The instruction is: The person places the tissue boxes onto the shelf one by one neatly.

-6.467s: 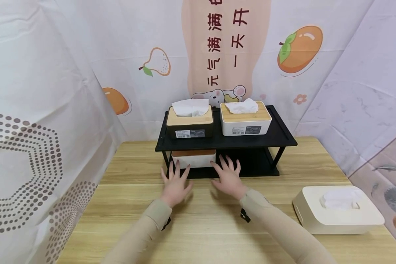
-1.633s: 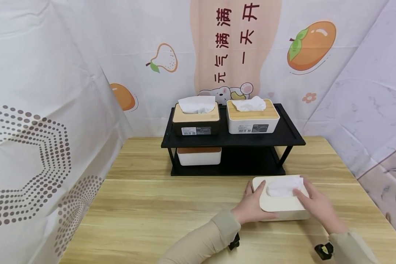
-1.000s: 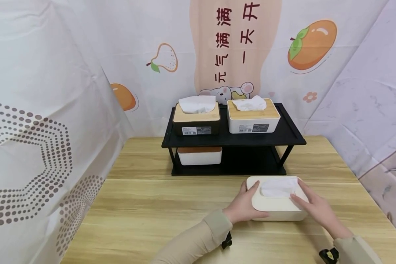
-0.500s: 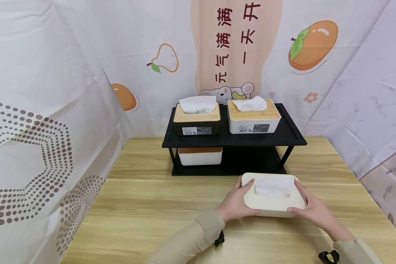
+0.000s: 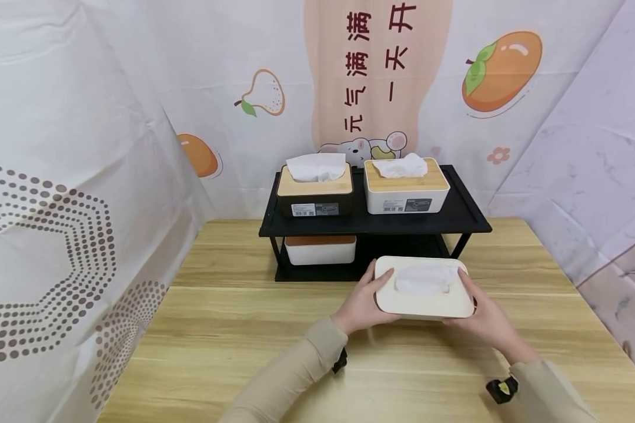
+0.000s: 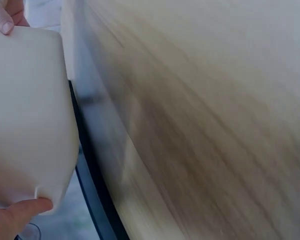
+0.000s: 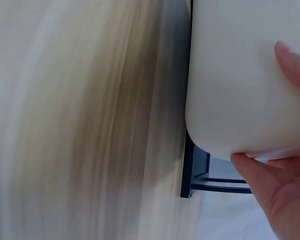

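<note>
Both hands hold a cream tissue box by its two ends, just in front of the rack's lower right part. A white tissue pokes from the slot in its lid, and the lid tilts toward the head camera. My left hand grips the left end, thumb along the top edge. At the other end, my right hand wraps the corner. The left wrist view shows the tissue box's smooth side raised over the table, with a fingertip at its lower corner. Fingers also press its underside in the right wrist view.
A black two-tier rack stands at the table's back. Its upper shelf bears a dark tissue box with a wooden lid and a white one with a bamboo lid. A white box sits lower left. Patterned cloth hangs behind.
Earlier the hands were at the rack's lower shelf and the cream tissue box stood at the front right. Since then both hands took hold of it, moved it left, lifted and brought it toward the rack.
</note>
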Motion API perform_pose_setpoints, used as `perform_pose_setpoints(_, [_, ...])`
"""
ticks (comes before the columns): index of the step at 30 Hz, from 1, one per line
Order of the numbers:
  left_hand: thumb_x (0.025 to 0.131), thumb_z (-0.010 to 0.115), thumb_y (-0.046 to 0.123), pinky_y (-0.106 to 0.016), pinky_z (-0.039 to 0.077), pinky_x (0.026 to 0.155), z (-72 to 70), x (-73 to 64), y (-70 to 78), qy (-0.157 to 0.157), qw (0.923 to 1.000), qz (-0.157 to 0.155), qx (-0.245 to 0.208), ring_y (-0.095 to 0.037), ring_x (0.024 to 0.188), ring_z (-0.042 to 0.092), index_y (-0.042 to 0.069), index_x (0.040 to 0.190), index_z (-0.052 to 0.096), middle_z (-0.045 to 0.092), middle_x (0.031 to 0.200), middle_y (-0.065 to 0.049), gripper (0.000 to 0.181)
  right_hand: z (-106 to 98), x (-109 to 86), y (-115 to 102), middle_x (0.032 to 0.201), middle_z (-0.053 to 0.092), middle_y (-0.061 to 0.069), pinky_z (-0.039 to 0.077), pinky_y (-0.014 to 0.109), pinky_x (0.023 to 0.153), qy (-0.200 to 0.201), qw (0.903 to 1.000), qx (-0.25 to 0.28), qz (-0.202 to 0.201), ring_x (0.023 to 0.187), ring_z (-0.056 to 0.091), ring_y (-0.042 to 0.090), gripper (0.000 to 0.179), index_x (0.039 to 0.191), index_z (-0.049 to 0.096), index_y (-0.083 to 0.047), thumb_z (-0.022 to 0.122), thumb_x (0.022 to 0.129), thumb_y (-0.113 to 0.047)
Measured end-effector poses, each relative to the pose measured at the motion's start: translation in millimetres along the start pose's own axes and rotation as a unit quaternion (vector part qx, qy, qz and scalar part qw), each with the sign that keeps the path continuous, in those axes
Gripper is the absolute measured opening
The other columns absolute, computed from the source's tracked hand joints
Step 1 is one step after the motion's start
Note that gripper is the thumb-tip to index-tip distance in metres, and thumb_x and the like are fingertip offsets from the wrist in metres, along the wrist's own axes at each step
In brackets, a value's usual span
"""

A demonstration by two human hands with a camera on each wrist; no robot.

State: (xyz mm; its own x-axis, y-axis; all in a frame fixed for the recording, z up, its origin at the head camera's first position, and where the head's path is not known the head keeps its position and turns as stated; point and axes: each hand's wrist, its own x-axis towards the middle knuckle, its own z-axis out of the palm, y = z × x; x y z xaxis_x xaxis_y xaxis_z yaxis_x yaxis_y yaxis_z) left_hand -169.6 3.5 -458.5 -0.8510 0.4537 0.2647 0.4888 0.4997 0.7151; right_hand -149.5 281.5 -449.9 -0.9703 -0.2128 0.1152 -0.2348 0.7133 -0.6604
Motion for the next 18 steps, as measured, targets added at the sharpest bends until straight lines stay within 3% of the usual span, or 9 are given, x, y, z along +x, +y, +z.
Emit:
perform_pose_setpoints(3, [0.071,0.084,0.025,-0.035,0.036,0.108,-1.4,4.6,-6.8,0.004,1.0000,-0.003,-0.003,-0.034,0.144,0.017,0.010,0.145,0.038,0.012,0.156,-0.022,0.089,3.3,8.8,1.4,0.143,0.034,0.034,0.037,0.014,0.080,0.003,1.0000,0.000,-0.001,0.121,0.045,0.044,0.116,0.153,0.013,-0.007,0.087,0.066,-0.029])
perform_pose_setpoints(9, [0.071,0.084,0.023,-0.035,0.036,0.108,-1.7,9.4,-17.3,0.004,0.9998,-0.016,-0.011,-0.034,0.144,0.019,0.009,0.145,0.038,0.010,0.156,-0.022,0.088,11.2,19.1,5.5,0.143,0.035,0.034,0.034,0.010,0.081,0.016,0.9997,0.010,-0.015,0.122,0.045,0.045,0.113,0.151,0.018,-0.005,0.088,0.065,-0.025])
perform_pose_setpoints(12, [0.071,0.084,0.026,-0.036,0.036,0.108,-0.4,10.1,-21.0,0.002,0.9997,-0.023,-0.007,-0.034,0.144,0.019,0.010,0.146,0.038,0.010,0.156,-0.022,0.089,12.9,21.2,5.0,0.143,0.033,0.035,0.041,0.028,0.090,0.012,0.9997,0.015,-0.016,0.123,0.043,0.048,0.112,0.151,0.018,-0.003,0.087,0.065,-0.022])
perform_pose_setpoints(15, [0.072,0.083,0.030,-0.038,0.037,0.107,0.5,10.6,-23.4,0.001,0.9995,-0.032,-0.004,-0.034,0.143,0.021,0.012,0.145,0.039,0.012,0.156,-0.022,0.087,13.3,22.9,4.4,0.143,0.033,0.036,0.041,0.048,0.090,0.003,0.9997,0.020,-0.012,0.123,0.043,0.050,0.110,0.151,0.018,-0.003,0.086,0.066,-0.022])
perform_pose_setpoints(18, [0.074,0.082,0.030,-0.040,0.037,0.107,0.0,11.6,-24.7,0.001,0.9993,-0.036,-0.014,-0.036,0.141,0.025,0.011,0.144,0.042,0.013,0.156,-0.023,0.083,12.9,24.5,5.4,0.145,0.032,0.034,0.042,0.038,0.090,-0.010,0.9997,0.024,0.000,0.124,0.043,0.047,0.109,0.151,0.018,-0.004,0.085,0.068,-0.025])
